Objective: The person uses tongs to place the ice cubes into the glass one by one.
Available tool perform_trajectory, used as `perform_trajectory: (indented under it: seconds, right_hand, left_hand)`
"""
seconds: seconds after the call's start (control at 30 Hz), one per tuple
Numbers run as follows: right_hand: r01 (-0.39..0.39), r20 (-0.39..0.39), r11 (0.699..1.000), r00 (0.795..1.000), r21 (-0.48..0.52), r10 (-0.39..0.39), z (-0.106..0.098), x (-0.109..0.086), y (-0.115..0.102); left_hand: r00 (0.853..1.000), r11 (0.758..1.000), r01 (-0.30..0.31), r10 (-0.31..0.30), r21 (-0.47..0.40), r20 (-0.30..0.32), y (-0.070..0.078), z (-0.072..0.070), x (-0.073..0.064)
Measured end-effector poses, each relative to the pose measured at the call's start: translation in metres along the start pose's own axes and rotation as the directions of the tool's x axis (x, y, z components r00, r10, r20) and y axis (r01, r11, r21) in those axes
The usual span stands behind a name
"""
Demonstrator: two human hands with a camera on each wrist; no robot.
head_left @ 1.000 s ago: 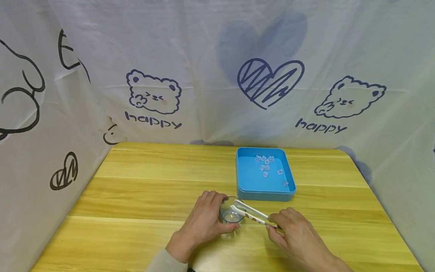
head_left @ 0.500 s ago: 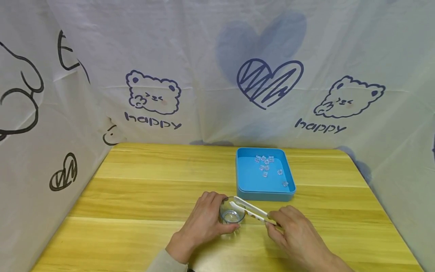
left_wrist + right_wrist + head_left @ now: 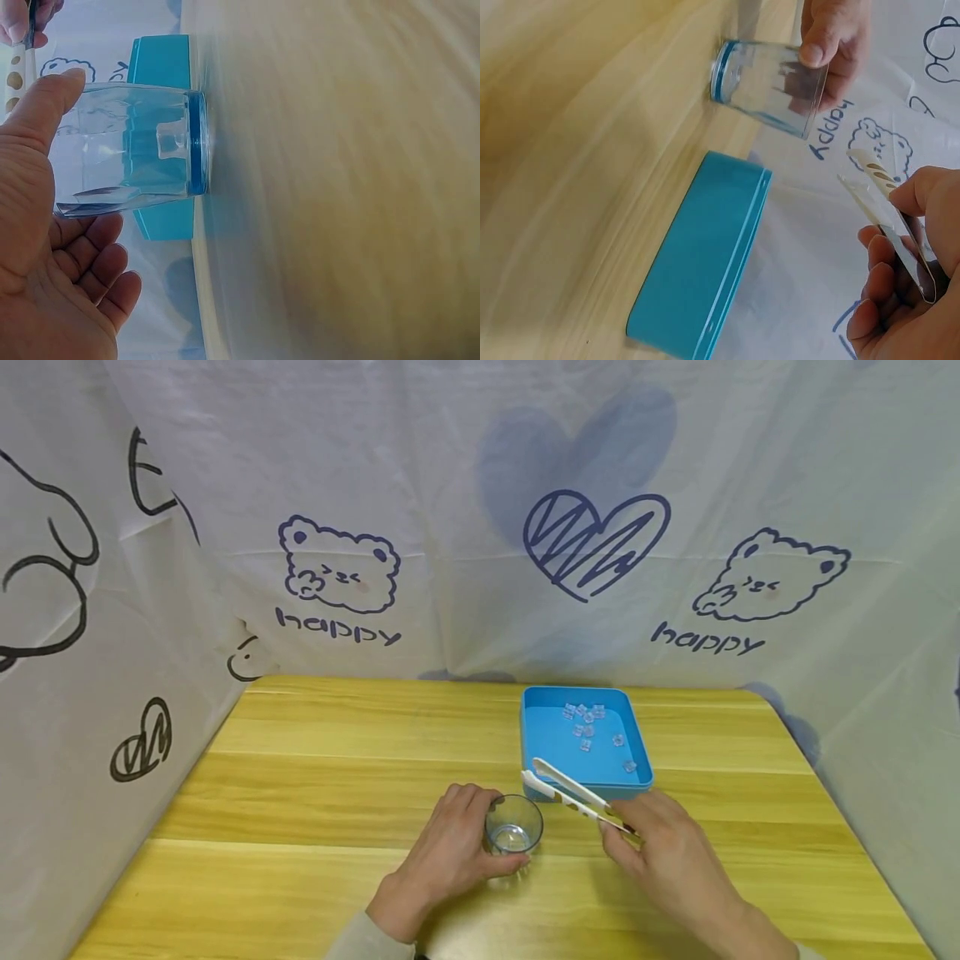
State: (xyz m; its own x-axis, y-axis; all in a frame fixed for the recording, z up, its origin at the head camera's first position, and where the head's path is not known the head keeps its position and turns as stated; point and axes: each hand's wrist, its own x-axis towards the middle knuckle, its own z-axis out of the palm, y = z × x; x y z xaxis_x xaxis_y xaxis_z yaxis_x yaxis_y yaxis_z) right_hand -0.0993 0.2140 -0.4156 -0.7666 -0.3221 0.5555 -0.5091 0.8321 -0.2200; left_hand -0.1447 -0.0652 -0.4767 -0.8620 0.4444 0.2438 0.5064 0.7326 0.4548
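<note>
My left hand (image 3: 450, 843) grips the side of a clear drinking glass (image 3: 534, 827), which stands upright on the wooden table. One clear ice-like cube (image 3: 171, 140) shows at the bottom of the glass in the left wrist view. With thumb and fingers my right hand (image 3: 667, 852) holds a pair of white-tipped tongs (image 3: 577, 797); brown spots mark their arms. The tong tips are apart with nothing between them, over the near left corner of the blue tray (image 3: 551, 764). Several clear cubes (image 3: 585, 745) lie in that tray, most of them towards its back.
Behind the glass and slightly right, the blue tray stands on the wooden table (image 3: 337, 760). White cloth (image 3: 465, 610) with drawn bears and hearts hangs along the table's back and sides.
My right hand has drawn the tongs up out of the glass and across to the right, to the tray's near edge. The left hand and the glass have stayed put.
</note>
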Motion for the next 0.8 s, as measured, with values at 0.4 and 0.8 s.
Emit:
perform_trajectory:
  seconds: [0.4,0.8]
  right_hand:
    - [-0.066,0.027,0.996,0.997,-0.058,0.067,-0.009,0.01,0.026]
    - [-0.189,0.172,0.958,0.958,-0.214,0.228,-0.03,0.03,0.047]
  left_hand:
    - [1.0,1.0,0.003,-0.003,-0.008,0.007,0.0,0.001,0.0]
    - [1.0,1.0,-0.001,0.001,-0.002,0.007,-0.001,0.002,0.0]
